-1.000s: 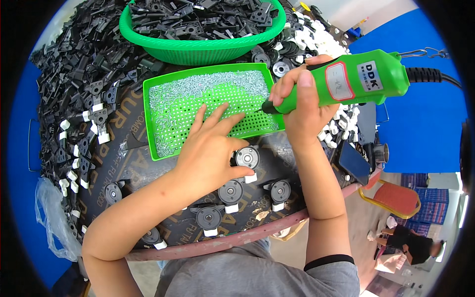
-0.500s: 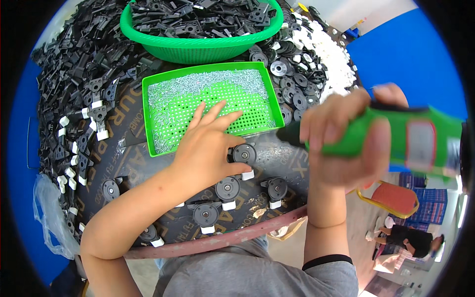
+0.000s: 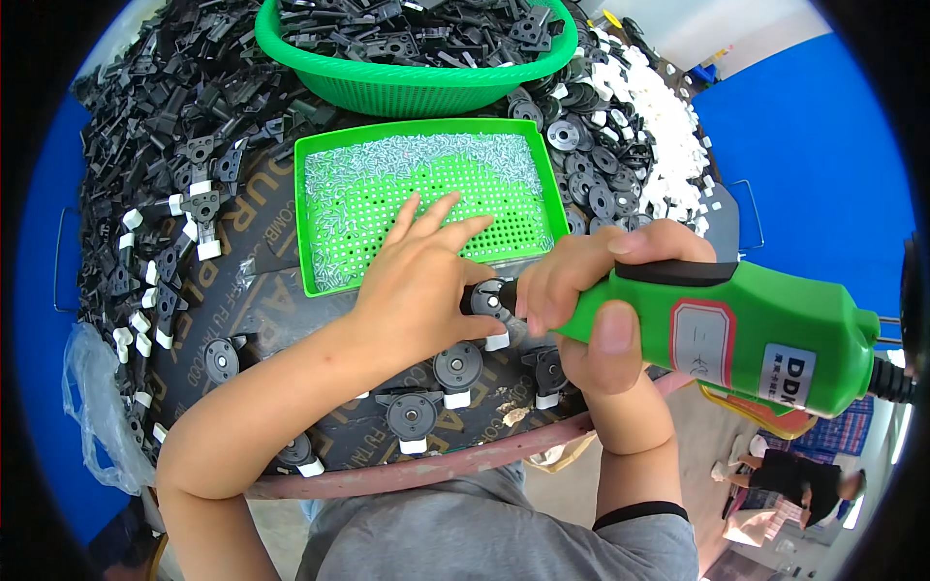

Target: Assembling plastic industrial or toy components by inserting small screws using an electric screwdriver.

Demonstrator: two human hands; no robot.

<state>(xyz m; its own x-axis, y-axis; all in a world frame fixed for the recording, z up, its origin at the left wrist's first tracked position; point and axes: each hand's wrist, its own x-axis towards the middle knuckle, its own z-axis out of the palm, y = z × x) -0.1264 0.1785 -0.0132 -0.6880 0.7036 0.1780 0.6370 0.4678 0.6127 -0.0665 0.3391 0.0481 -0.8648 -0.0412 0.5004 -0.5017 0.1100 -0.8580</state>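
My right hand is wrapped round a green electric screwdriver, whose dark nose reaches the top of a black round-disc assembly with a white tab. That assembly sits between the thumb and index finger of my left hand, which steadies it on the table. The other left fingers stretch over a green tray of small silver screws. The screwdriver's tip is hidden behind my right fingers. Similar assemblies lie nearby, one below my left hand and another near my right wrist.
A green basket heaped with black parts stands at the back. Black parts are piled on the left, black discs and white pieces on the right. A plastic bag hangs at the left edge. Another person is at far right.
My right hand has brought the screwdriver down and left onto the assembly between my left fingers. My left hand keeps its place on the assembly; the whole view has shifted slightly.
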